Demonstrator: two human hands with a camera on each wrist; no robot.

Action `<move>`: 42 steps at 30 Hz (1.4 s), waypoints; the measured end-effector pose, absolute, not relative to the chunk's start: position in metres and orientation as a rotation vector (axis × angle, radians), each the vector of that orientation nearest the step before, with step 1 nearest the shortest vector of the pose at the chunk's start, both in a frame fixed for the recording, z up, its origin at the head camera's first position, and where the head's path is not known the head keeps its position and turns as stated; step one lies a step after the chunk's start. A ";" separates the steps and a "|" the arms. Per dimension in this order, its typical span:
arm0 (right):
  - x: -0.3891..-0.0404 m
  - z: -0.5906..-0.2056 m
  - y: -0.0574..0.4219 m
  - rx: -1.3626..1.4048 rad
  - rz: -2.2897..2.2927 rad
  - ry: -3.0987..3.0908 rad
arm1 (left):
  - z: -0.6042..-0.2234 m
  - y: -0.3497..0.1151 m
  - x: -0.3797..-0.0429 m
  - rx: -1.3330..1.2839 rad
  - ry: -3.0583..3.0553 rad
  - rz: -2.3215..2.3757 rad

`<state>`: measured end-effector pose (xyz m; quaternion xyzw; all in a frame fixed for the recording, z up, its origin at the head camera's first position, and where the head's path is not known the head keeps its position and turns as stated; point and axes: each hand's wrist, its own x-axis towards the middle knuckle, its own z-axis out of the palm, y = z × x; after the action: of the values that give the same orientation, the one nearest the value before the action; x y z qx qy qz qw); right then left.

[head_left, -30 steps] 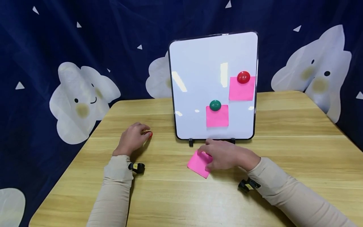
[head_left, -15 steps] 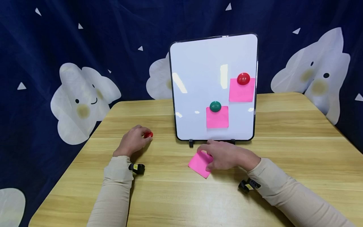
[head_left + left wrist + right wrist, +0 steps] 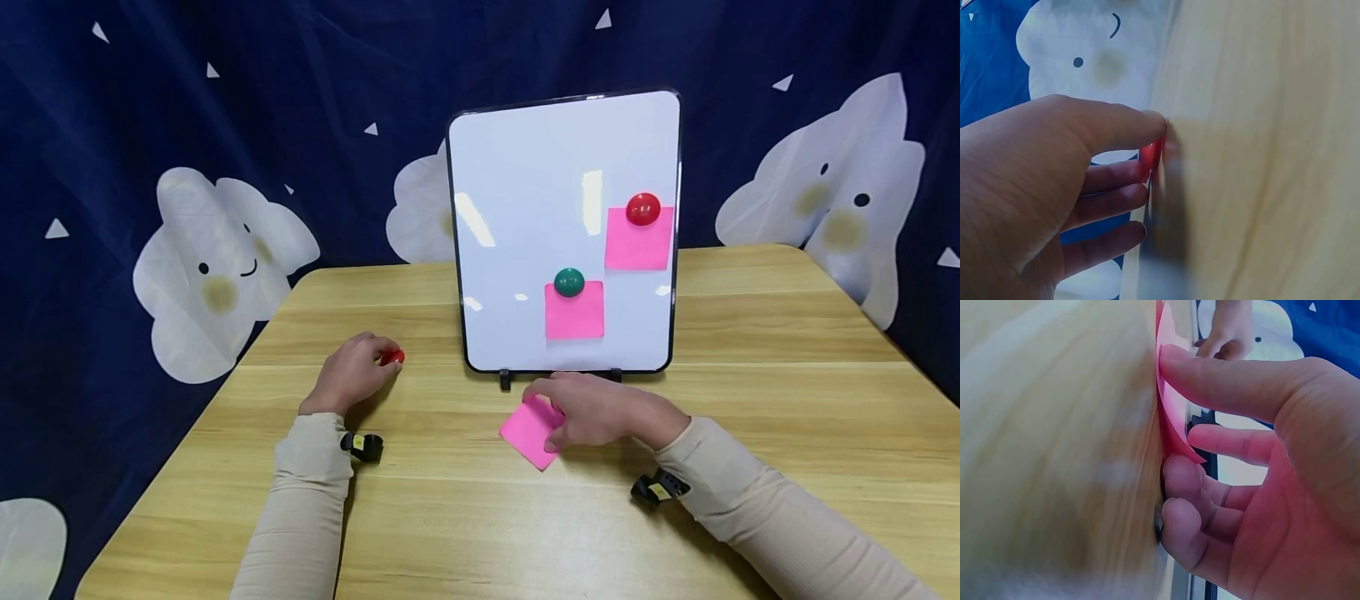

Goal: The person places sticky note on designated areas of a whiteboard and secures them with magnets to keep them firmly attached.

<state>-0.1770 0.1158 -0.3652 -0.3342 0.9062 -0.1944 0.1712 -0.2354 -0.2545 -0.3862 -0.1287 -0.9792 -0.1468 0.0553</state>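
My left hand [image 3: 347, 377] holds a red round magnet [image 3: 393, 357] at the tabletop, left of the whiteboard. In the left wrist view the magnet [image 3: 1151, 156] stands on edge between thumb and fingers. A pink sticky note [image 3: 529, 433] lies on the table in front of the board, its right side under my right hand [image 3: 600, 410]. Seen from the right wrist, the thumb [image 3: 1210, 378] is on the note and the fingers curl at its near edge, which bends up from the wood. Part of the note is hidden by the hand.
The whiteboard [image 3: 517, 200] stands upright on black feet [image 3: 506, 379] at the table's back. On it a green magnet [image 3: 569, 282] holds one pink note [image 3: 574, 315]; a red magnet [image 3: 642, 209] holds another [image 3: 637, 248]. Behind hangs a dark blue cloud-print curtain [image 3: 352, 67].
More of the left hand's red magnet shows than a second ago, as it has tilted slightly. The pink note under the right hand has shifted a little to the right.
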 end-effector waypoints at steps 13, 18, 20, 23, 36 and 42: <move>-0.182 -0.364 0.119 -1.062 -0.600 2.543 | -0.383 -0.256 -0.235 -0.379 -2.962 -0.421; -0.184 -0.364 0.118 -1.065 -0.641 2.527 | -0.382 -0.257 -0.236 -0.372 -2.961 -0.417; -0.185 -0.364 0.118 -1.052 -0.655 2.519 | -0.382 -0.258 -0.236 -0.376 -2.961 -0.417; -0.186 -0.362 0.116 -1.028 -0.668 2.517 | -0.381 -0.260 -0.237 -0.382 -2.956 -0.413; -0.182 -0.367 0.121 -1.014 -0.669 2.538 | -0.385 -0.251 -0.235 -0.391 -2.950 -0.439; -0.182 -0.370 0.121 -1.039 -0.706 2.548 | -0.387 -0.251 -0.235 -0.376 -2.951 -0.415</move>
<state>-0.1819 0.1210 -0.3696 -0.3615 0.8868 -0.2456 0.1502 -0.2347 -0.2515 -0.3873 -0.1248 -0.9801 -0.1377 0.0692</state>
